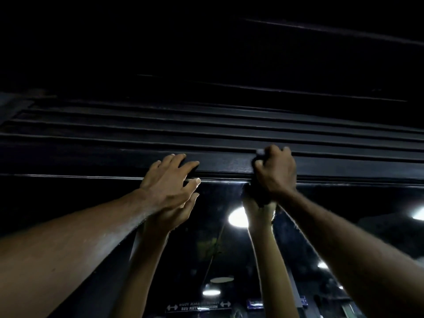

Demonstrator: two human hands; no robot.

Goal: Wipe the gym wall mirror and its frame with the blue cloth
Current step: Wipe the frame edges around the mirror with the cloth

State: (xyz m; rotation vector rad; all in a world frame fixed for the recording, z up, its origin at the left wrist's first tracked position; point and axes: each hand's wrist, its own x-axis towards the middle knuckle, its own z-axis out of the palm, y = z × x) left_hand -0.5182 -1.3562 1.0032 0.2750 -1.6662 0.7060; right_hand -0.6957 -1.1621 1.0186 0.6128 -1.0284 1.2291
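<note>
Head cam, low light: a person reaches overhead to the top rail of the gym wall mirror's frame [229, 162], a dark ribbed band running 9 to 3 o'clock across the shot. At 3 o'clock of centre, the right hand [276, 172] has its grip curled tight round the bunched cloth [255, 193]. The cloth reads near-black in this light and is pressed on the frame's lower lip, where it meets the mirror glass [321, 226]. The left hand [168, 180], at 9 o'clock of the right and well apart, has its grip spread, fingers straight on the same rail, thumb at the lip, apparently as a brace. Both hands & forearms are doubled in the glass at 6 o'clock, along w/ a bright ceiling lamp [237, 217] and a reversed sign [199, 306] near the bottom edge. Step in hand, by the look of it: wiping the top frame rail. How much is done can't be told. Next move prob. calls for sliding the cloth along the rail toward 3 or 9 o'clock w/ steady pressure into the grooves, then down to the glass.
</note>
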